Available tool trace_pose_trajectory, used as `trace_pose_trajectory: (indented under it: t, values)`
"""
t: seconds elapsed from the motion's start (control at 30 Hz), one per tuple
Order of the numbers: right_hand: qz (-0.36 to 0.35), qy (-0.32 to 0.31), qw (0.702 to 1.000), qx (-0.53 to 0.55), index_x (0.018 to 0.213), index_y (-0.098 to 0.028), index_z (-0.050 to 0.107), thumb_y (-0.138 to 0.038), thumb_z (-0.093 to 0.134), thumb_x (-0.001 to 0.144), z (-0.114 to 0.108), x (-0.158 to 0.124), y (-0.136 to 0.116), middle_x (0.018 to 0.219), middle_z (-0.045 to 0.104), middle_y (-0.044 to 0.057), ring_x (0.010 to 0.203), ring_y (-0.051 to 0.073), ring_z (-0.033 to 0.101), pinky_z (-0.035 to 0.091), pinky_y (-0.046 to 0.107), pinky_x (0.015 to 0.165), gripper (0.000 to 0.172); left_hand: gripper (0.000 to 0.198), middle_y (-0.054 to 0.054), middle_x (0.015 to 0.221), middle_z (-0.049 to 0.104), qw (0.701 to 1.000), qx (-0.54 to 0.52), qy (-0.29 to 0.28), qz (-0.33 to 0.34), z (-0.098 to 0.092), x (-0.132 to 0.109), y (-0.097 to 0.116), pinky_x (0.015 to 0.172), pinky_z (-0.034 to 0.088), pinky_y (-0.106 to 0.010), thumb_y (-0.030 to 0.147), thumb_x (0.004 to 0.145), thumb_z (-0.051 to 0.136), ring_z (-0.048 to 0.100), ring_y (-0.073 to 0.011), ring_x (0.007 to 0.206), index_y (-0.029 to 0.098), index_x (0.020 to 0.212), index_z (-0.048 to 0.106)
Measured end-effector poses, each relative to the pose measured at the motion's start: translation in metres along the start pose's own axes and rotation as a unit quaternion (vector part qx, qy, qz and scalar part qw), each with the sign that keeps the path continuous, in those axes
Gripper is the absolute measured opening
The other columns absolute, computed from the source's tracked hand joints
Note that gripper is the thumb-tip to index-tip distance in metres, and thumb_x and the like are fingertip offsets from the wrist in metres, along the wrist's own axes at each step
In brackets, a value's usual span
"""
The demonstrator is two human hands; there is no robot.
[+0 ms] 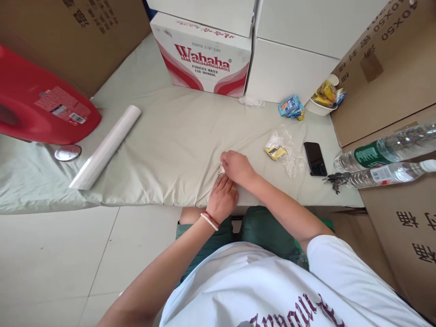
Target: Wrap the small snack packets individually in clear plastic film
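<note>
At the table's front edge, my left hand (223,199) presses down with its fingers together over a small pale, pinkish piece (221,170). Just beyond it, my right hand (237,167) is closed, its fingertips pinching the same piece. Most of that piece is hidden by my fingers, so its kind cannot be made out. To the right of my hands lie a small yellow packet (275,152) and a crumpled clear plastic wrapper (289,152).
A cloth-covered table (170,136) carries a white roll (106,147), a red jug (44,100) and a round lid-like disc (67,152) on the left. Behind stands a Wahaha box (204,54). Rightward are blue packets (290,106), a paper cup (318,108), a phone (315,159), pliers (336,180) and bottles (388,176).
</note>
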State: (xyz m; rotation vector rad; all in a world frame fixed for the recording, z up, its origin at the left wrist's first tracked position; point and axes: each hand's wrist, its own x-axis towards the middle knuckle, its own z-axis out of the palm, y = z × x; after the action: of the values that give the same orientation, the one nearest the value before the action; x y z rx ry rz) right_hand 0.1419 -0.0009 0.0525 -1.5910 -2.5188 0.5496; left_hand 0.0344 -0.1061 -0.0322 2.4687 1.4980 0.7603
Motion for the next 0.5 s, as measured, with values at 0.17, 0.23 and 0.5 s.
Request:
trace_pose_trajectory:
  t: [0.17,0.23,0.5]
  values:
    - [-0.022,-0.05,0.996,-0.066,0.116,-0.013,0.068,-0.023,0.054,0.105,0.027,0.001,-0.02,0.116,0.066,0.018,0.1,0.027,0.065,0.054,0.038,0.085,0.021,0.056,-0.02,0.151,0.063,0.998,-0.002,0.066,0.0,-0.008,-0.054,-0.009,0.119,0.047,-0.056,0.012,0.096,0.053,0.058,-0.0322,0.142,0.013,0.152,0.053]
    - [-0.049,-0.021,0.996,-0.066,0.118,-0.013,0.068,-0.037,0.06,0.104,0.033,-0.01,-0.018,0.12,0.062,0.019,0.113,0.032,0.059,0.054,0.042,0.09,0.029,0.06,-0.017,0.15,0.064,0.998,-0.007,0.068,0.008,-0.015,-0.072,-0.013,0.117,0.049,-0.055,0.008,0.096,0.053,0.058,-0.0311,0.142,0.018,0.155,0.05]
    - [0.014,0.061,0.998,0.015,0.113,-0.016,0.073,-0.014,0.054,0.098,0.015,-0.024,0.025,0.12,0.065,0.017,0.111,0.029,0.059,0.052,0.043,0.098,0.024,0.028,-0.012,0.131,0.073,0.982,-0.136,0.108,-0.072,-0.049,-0.06,-0.008,0.112,0.055,-0.053,0.01,0.098,0.052,0.062,-0.0284,0.136,0.021,0.114,0.072]
